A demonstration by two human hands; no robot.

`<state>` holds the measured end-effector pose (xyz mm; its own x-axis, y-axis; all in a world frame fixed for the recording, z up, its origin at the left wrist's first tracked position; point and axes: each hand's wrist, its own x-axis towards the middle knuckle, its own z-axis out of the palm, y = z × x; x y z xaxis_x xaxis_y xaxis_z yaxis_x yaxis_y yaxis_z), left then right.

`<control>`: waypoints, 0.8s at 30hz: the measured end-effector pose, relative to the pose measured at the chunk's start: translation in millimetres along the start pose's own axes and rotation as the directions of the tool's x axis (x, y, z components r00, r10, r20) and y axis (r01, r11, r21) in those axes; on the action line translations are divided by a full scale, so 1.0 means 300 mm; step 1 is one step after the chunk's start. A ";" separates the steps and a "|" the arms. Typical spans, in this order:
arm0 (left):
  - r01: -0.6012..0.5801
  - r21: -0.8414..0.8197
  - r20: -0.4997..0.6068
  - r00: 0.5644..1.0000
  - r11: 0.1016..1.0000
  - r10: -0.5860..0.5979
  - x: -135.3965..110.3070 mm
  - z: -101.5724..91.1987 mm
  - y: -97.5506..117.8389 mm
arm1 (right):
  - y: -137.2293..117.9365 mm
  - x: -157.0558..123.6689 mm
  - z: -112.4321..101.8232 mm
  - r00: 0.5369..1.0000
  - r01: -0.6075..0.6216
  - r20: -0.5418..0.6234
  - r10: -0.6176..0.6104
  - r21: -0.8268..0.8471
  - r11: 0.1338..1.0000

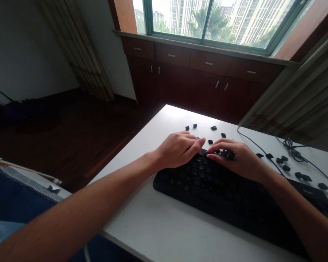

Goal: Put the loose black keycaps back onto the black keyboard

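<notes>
The black keyboard (pixel 235 196) lies on the white table (pixel 136 214). The left hand (pixel 177 147) curls at its far edge, the right hand (pixel 242 156) bends around something dark (pixel 227 154); whether either really grips, I cannot tell. Better to steady the board and work straight, without twisting.

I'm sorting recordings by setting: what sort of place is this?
Probably a room in a home, though a small office is possible: fabric curtains, a window facing tall buildings, and brown drawers and cupboards built in beneath it.
</notes>
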<state>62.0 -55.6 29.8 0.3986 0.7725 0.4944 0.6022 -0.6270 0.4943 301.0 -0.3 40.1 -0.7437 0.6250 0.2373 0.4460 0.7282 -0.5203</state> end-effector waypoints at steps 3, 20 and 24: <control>-0.014 0.035 0.008 1.000 0.999 0.014 -0.001 0.001 0.002 | -0.003 -0.004 0.003 1.000 -0.002 -0.003 0.002 0.007 1.000; -0.024 0.108 -0.026 0.999 0.994 0.027 -0.002 0.001 0.004 | -0.039 0.000 0.002 0.992 -0.116 0.030 0.122 -0.139 0.983; -0.009 0.094 -0.010 1.000 0.995 0.010 -0.002 0.002 0.003 | -0.038 -0.001 0.001 0.991 -0.118 0.048 0.126 -0.141 0.983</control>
<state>62.6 -56.6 29.6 0.3977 0.7652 0.5063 0.6611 -0.6216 0.4201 295.9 -9.0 45.7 -0.7047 0.6975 0.1303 0.5962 0.6816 -0.4242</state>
